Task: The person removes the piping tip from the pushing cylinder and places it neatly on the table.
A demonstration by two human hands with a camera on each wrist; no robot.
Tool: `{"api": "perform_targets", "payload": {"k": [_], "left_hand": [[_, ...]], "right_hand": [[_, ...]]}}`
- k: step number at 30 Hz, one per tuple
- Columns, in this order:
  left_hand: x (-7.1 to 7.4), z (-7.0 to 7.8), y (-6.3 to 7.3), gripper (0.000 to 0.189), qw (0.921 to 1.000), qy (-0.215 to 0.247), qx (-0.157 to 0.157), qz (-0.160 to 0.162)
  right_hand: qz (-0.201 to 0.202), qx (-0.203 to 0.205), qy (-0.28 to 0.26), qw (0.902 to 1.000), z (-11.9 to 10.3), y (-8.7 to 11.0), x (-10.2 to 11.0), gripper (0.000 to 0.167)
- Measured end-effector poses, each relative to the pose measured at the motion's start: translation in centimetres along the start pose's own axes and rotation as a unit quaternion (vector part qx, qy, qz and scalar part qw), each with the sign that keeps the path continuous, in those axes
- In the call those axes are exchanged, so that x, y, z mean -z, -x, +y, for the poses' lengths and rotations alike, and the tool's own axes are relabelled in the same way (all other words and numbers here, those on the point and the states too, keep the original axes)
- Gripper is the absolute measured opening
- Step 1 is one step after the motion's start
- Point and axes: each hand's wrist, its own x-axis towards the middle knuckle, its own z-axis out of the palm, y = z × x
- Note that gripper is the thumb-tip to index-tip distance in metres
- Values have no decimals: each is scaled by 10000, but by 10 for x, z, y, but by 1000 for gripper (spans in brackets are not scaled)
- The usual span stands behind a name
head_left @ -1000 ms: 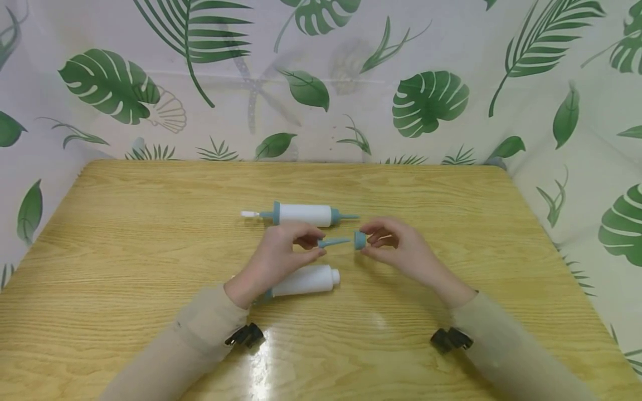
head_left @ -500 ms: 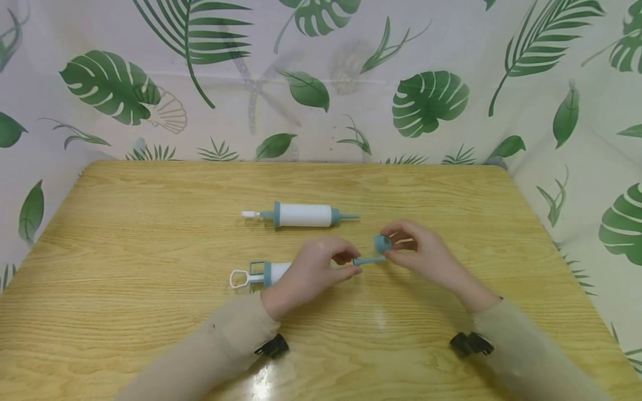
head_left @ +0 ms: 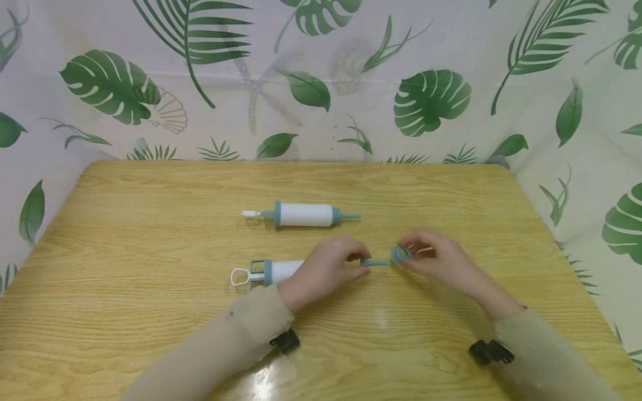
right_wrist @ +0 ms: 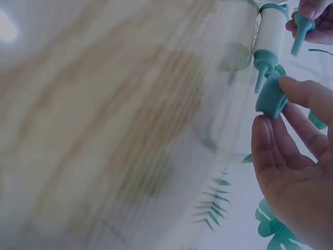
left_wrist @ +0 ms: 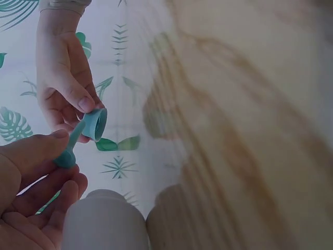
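My left hand [head_left: 328, 270] pinches a thin teal nozzle [head_left: 377, 263] by its wide base, tip pointing right. Opposite it, my right hand [head_left: 438, 262] holds a teal ring-shaped cap [head_left: 401, 254] between thumb and fingers, tilted so its hole shows. In the head view the nozzle tip and the cap are close, with a small gap. Below my left hand lies a white tube [head_left: 286, 270] with a teal collar and a white loop handle [head_left: 239, 277]; the hand hides its right end. In the left wrist view that tube's white end [left_wrist: 105, 221] shows bare.
A second white tube [head_left: 306, 215], with teal ends, a thin nozzle and a white handle, lies farther back on the wooden table [head_left: 150, 223]. Behind the table hangs a leaf-printed sheet [head_left: 351, 83].
Both hands have moved right and slightly nearer, carrying the nozzle and the cap. The cap has turned so its opening shows. The front tube's handle has come into sight.
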Motion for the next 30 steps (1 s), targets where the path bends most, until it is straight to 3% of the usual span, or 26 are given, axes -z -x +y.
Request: {"api": "perform_targets", "payload": {"k": [5, 18, 25, 30], "left_hand": [[-2, -3, -4, 13, 9996, -103, -90, -250], [-5, -6, -8, 9, 9966, -616, -129, -540], [-5, -5, -11, 11, 9904, -974, 146, -974], [-6, -6, -12, 12, 9878, -1069, 215, -1111]], "right_hand": [[-277, -44, 1, 9996, 3, 3, 1, 30], [-687, -114, 258, 9972, 4, 4, -2, 30], [-737, -22, 371, 9966, 5, 3, -4, 28], [-804, -3, 420, 9959, 5, 2, -5, 27]]}}
